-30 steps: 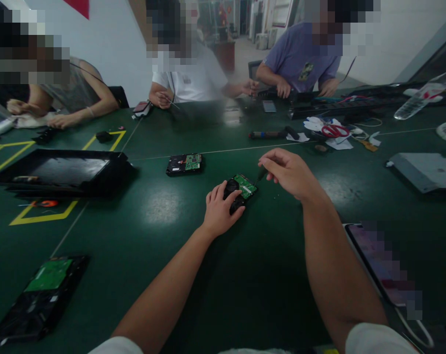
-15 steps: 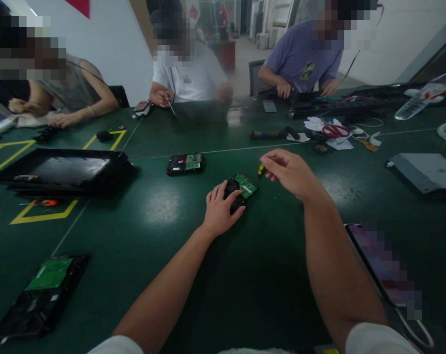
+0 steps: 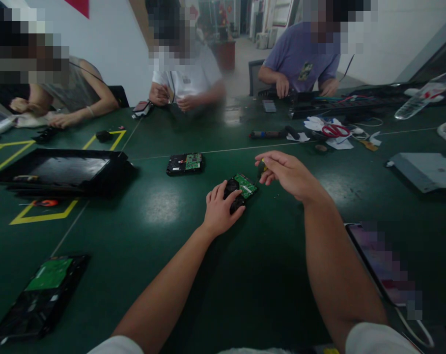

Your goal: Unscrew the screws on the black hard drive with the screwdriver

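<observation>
A hard drive with a green circuit board (image 3: pixel 246 186) lies on the dark green table, right of centre. My left hand (image 3: pixel 223 209) rests on its near left part, thumb and fingers spread over the edges and pressing it to the table. My right hand (image 3: pixel 282 172) is just right of the drive, its fingers closed round the yellow and black handle of a screwdriver (image 3: pixel 260 169). The screwdriver is upright, its tip at the board's right corner. A second drive (image 3: pixel 184 163) lies behind and to the left.
Black trays (image 3: pixel 61 169) and an orange screwdriver (image 3: pixel 45 202) lie left; another drive (image 3: pixel 39 295) is at the near left. A phone (image 3: pixel 381 265) and a metal box (image 3: pixel 425 171) are right. Scissors (image 3: pixel 335 130) lie farther back. Three people sit opposite.
My right hand has shifted slightly left, its fingers now covering more of the screwdriver handle. My left hand and the drive have stayed put. The middle person's hands have come closer together.
</observation>
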`<state>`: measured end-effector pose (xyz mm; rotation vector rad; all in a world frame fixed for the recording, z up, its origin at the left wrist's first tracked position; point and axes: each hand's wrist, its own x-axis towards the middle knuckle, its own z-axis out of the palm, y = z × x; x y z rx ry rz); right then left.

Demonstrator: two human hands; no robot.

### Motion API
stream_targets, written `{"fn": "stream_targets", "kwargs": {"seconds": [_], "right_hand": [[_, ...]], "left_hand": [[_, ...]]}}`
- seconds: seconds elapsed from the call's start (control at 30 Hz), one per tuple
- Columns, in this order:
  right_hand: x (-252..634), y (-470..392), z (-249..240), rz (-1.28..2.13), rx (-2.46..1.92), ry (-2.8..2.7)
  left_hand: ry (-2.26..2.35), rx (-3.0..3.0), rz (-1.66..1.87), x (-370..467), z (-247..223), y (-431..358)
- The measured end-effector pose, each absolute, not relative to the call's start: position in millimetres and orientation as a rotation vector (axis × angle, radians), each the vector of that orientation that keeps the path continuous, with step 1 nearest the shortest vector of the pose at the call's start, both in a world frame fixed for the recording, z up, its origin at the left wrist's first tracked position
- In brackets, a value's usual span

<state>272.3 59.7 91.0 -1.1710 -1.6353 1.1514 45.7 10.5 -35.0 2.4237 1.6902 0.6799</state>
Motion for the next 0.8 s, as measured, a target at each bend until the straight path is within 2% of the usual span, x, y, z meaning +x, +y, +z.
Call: {"fn": "stream_targets", "kwargs": {"seconds": [0.37, 0.8], "right_hand": [[275.6, 58.9, 92.3, 1.009, -1.256, -1.693], [275.8, 62.4, 90.3, 1.074, -1.250, -1.601]], "left_hand": [[1.688, 2.423, 0.680, 45.7, -34.3, 10.4], [1.683, 2.420, 0.669, 45.6, -33.9, 11.3]]}}
